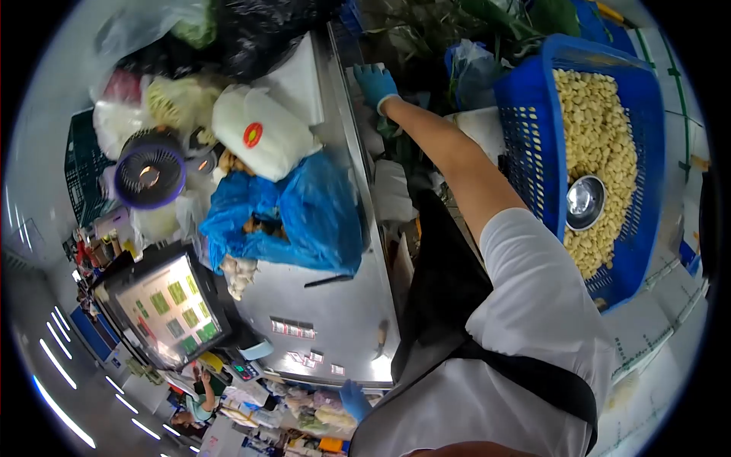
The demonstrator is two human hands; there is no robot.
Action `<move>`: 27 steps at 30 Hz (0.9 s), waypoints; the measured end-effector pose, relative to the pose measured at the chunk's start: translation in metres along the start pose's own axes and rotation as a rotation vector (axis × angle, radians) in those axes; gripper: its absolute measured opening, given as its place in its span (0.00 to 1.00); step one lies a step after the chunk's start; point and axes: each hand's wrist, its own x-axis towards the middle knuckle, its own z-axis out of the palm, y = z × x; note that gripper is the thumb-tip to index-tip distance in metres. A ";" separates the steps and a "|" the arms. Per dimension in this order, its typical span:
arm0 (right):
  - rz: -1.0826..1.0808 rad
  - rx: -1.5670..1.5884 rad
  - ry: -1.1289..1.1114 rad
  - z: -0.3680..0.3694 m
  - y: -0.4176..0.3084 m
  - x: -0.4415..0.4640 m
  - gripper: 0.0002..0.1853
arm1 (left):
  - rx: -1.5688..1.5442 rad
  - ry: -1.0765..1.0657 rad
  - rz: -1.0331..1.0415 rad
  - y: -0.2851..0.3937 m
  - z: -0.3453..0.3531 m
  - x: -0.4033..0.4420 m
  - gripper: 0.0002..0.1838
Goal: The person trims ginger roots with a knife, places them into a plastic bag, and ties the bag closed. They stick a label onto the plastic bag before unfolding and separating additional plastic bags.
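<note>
My right hand [375, 85], in a blue glove, is stretched far out at the top, beside the edge of the metal table [343, 320]. Its fingers look extended and apart, with nothing visible held in them; whether they touch the pale thing beneath, I cannot tell. Dark leafy greens [411, 46] lie close to that hand. At the bottom, my left hand [354, 400], also blue-gloved, is near the table's other end, partly hidden by my body. Its visible fingers look extended and hold nothing I can make out. A knife [381, 339] lies on the metal surface nearby.
A blue basket [525, 137] of peeled garlic cloves [601, 145] with a metal bowl [585, 202] stands at right. On the table are an open blue bag [320, 221], a white bag [259, 129], garlic bulbs [239, 274] and a touchscreen [167, 308]. A person [202, 404] stands farther off.
</note>
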 end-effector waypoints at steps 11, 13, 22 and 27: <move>-0.447 -0.009 -0.415 -0.014 0.018 0.073 0.12 | 0.346 -0.422 0.507 0.218 0.154 -0.055 0.15; -0.517 -0.062 -0.348 -0.041 0.013 0.080 0.11 | 0.447 -0.425 0.475 0.234 0.158 -0.058 0.15; -0.683 -0.473 -0.381 -0.203 0.001 0.066 0.12 | 0.341 -0.650 0.606 0.296 0.209 -0.087 0.15; -0.588 -0.433 -0.695 -0.273 0.012 0.030 0.22 | -0.035 -1.071 0.459 0.338 0.262 -0.089 0.17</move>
